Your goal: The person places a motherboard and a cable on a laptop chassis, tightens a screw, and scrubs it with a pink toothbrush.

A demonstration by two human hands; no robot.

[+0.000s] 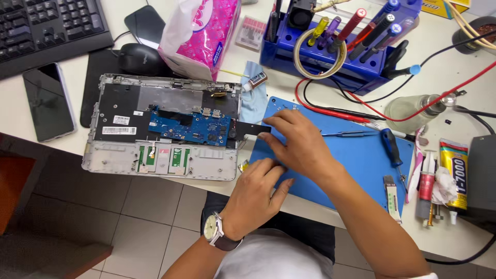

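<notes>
Blue silicone work mat [361,160] spread at the centre right of the frame, likely laid there to protect the white desk [15,116] and keep small parts from rolling. Nearest, at the lower centre, left hand [257,194] with a wristwatch [212,228] on the wrist, wrist bent upward, fingers loosely curled and pressed down on the mat's near left edge beside a small yellowish bit; whether pinching anything, cannot tell. Just above, right hand [299,144] reaching in from the lower right, forearm slanting across the mat, palm down, fingers extended leftward and resting on a thin black strip [253,128] lying flat across the mat's left edge, seemingly steadying it. Left of centre, opened laptop base [160,132] lying flat, blue circuit board [191,126] exposed, close enough for both hands to reach. Farther up, at the upper right, blue tool rack [336,54] stocked with screwdrivers; pink tissue pack [199,33] at the top centre; black phone [47,101] at the far left.
</notes>
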